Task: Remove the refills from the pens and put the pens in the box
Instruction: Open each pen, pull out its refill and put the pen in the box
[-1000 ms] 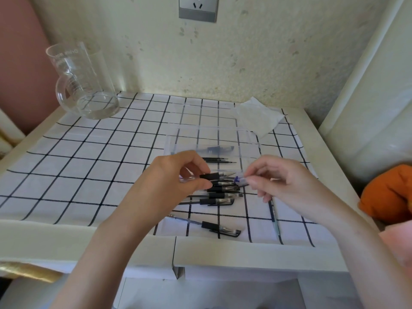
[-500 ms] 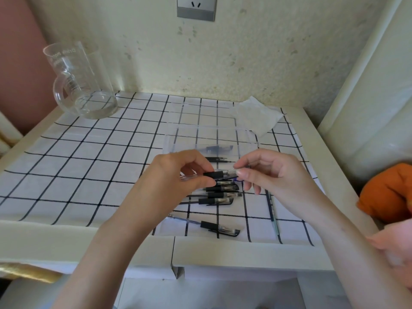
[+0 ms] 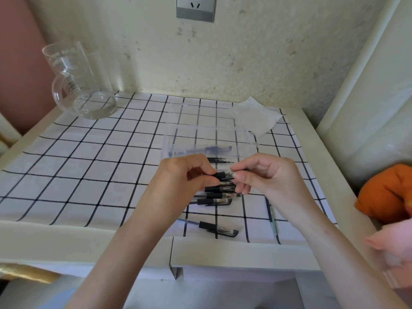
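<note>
My left hand [image 3: 185, 175] grips a clear pen with a black grip [image 3: 221, 175] above the checked cloth. My right hand [image 3: 265, 175] pinches the same pen's tip end between thumb and forefinger. Beneath the hands lies a pile of several similar pens [image 3: 217, 196]. One more pen [image 3: 214, 227] lies alone near the table's front edge. The clear plastic box [image 3: 245, 137] stands just behind the hands with one pen [image 3: 207, 150] inside. Two thin black refills [image 3: 219, 160] lie in front of the box.
A glass beaker [image 3: 81, 83] stands at the back left. A white tissue [image 3: 256, 118] lies at the back right. A thin pen or refill [image 3: 272, 216] lies under my right forearm. An orange cloth [image 3: 388, 192] sits off the table's right side.
My right hand has slid left along the pen toward my left hand, so the two hands now nearly meet at the pen's tip end.
</note>
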Demonstrator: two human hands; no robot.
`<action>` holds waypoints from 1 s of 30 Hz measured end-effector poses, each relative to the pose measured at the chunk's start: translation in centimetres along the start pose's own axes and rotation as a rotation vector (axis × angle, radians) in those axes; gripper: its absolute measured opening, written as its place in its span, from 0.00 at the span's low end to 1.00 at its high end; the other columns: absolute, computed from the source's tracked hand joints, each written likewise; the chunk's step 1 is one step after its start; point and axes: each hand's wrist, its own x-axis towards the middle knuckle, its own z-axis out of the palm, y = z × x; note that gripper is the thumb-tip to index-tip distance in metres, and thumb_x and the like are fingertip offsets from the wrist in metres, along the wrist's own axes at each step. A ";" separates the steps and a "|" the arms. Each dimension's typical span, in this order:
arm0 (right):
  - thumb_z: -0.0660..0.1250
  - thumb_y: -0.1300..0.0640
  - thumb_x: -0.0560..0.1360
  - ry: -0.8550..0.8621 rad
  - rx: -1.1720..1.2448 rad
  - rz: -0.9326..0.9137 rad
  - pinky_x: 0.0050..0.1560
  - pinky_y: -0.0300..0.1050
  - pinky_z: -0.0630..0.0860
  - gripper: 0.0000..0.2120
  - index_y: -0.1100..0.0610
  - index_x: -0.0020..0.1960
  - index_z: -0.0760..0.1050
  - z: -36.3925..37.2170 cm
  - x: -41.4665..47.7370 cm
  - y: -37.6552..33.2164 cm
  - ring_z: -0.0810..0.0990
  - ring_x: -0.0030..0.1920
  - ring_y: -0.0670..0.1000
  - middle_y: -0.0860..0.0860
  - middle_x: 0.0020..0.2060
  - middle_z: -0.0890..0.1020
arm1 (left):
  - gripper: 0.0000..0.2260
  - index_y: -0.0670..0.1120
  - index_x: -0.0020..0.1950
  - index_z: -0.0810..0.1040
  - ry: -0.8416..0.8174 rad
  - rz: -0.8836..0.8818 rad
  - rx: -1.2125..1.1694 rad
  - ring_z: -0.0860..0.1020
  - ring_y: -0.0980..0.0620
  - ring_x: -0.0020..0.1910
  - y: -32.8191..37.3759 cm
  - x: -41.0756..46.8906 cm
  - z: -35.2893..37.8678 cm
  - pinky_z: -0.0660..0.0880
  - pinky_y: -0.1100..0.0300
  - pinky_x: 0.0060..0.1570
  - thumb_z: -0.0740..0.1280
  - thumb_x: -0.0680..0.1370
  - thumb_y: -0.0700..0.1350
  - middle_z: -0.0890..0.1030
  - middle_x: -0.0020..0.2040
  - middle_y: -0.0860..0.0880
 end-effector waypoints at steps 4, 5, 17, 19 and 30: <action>0.69 0.70 0.71 -0.008 -0.026 0.020 0.34 0.38 0.77 0.07 0.59 0.41 0.80 0.2 -0.2 0.4 0.81 0.30 0.50 0.57 0.30 0.82 | 0.05 0.48 0.37 0.81 -0.005 -0.013 0.013 0.76 0.57 0.32 -0.2 0.0 0.2 0.72 0.66 0.40 0.74 0.69 0.40 0.80 0.32 0.53; 0.69 0.69 0.71 -0.002 -0.027 0.026 0.34 0.38 0.77 0.07 0.59 0.41 0.80 0.2 -0.2 0.5 0.81 0.30 0.51 0.57 0.30 0.82 | 0.05 0.48 0.37 0.81 -0.012 -0.007 0.024 0.76 0.57 0.33 -0.2 0.0 0.2 0.73 0.65 0.41 0.74 0.69 0.40 0.80 0.33 0.53; 0.68 0.47 0.73 -0.177 -0.582 0.279 0.44 0.46 0.78 0.05 0.48 0.44 0.79 -1.0 -1.1 -0.7 0.82 0.41 0.46 0.47 0.37 0.83 | 0.05 0.52 0.45 0.80 0.073 0.019 0.310 0.78 0.59 0.44 -0.2 5.7 -1.6 0.75 0.62 0.47 0.73 0.71 0.46 0.82 0.42 0.56; 0.67 0.46 0.73 -0.245 -0.612 0.287 0.46 0.46 0.77 0.06 0.48 0.45 0.79 -0.2 -1.4 -0.7 0.80 0.43 0.46 0.47 0.39 0.82 | 0.05 0.50 0.45 0.80 0.097 0.045 0.335 0.78 0.57 0.45 0.2 8.1 -1.4 0.73 0.61 0.46 0.73 0.71 0.46 0.82 0.43 0.55; 0.65 0.44 0.74 -0.298 -0.707 0.275 0.50 0.46 0.75 0.10 0.49 0.48 0.78 0.2 -1.4 -0.8 0.78 0.46 0.48 0.48 0.44 0.81 | 0.06 0.44 0.47 0.82 -0.112 -0.014 0.409 0.81 0.48 0.48 -2.8 13.9 1.8 0.77 0.50 0.55 0.73 0.70 0.42 0.83 0.48 0.45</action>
